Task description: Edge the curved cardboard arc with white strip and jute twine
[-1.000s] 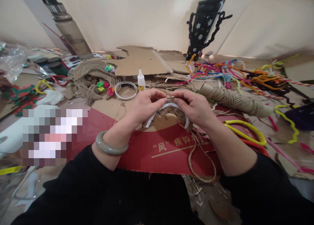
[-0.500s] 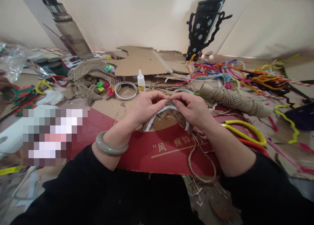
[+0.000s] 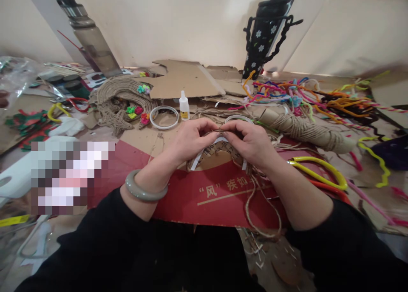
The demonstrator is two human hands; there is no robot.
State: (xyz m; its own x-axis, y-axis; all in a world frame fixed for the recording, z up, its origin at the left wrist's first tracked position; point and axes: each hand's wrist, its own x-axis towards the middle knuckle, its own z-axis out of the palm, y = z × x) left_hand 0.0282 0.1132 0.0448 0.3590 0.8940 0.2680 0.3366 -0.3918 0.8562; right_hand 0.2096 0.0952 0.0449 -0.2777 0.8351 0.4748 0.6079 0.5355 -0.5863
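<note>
Both hands pinch the top of a curved cardboard arch (image 3: 219,148), which has printed letters, a white strip along its edge and twine on its outer side. My left hand (image 3: 194,140) grips its upper left part, thumb in front and fingers behind. Close beside it, my right hand (image 3: 251,141) is closed on the upper right part, the thumbs almost touching. A loose loop of twine (image 3: 247,207) hangs from the arch's right end over the red cardboard sheet (image 3: 178,202). The fingers hide the top of the arch.
Behind my hands stand a small glue bottle (image 3: 184,107) and a tape roll (image 3: 154,117). A twine spool (image 3: 318,132) and yellow-handled scissors (image 3: 331,171) lie right. A twine-covered piece with flowers (image 3: 111,88) is back left. Pipe cleaners (image 3: 293,96) pile up near a black tumbler (image 3: 261,41).
My hands have drawn slightly closer together at the top of the arch and sit a little lower. A second ring behind my right hand shows more. The twine loop hangs much as before.
</note>
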